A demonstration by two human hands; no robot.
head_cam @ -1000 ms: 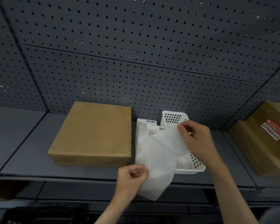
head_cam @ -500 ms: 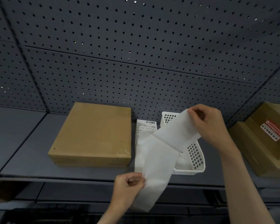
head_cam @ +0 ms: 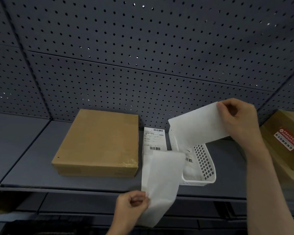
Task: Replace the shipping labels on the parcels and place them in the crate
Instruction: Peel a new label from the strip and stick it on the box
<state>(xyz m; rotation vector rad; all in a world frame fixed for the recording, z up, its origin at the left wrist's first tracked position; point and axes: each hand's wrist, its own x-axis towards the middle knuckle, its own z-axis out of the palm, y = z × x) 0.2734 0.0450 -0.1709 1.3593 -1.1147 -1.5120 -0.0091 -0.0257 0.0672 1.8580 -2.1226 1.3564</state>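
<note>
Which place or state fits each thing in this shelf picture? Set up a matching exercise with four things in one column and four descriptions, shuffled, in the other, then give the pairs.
Things
1. brown box
2. white basket
3. printed label sheet
4. peeled white sheet

Descriptions
A. pinched by the right hand, raised over the basket
B. lying flat between box and basket
C. leftmost on the shelf
D. perforated sides, paper inside

Pairs: 1-C, 2-D, 3-B, 4-A

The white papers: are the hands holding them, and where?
Yes. The right hand pinches the upper white sheet by its top right corner. The left hand pinches the lower white sheet at its left edge, near the bottom.
</note>
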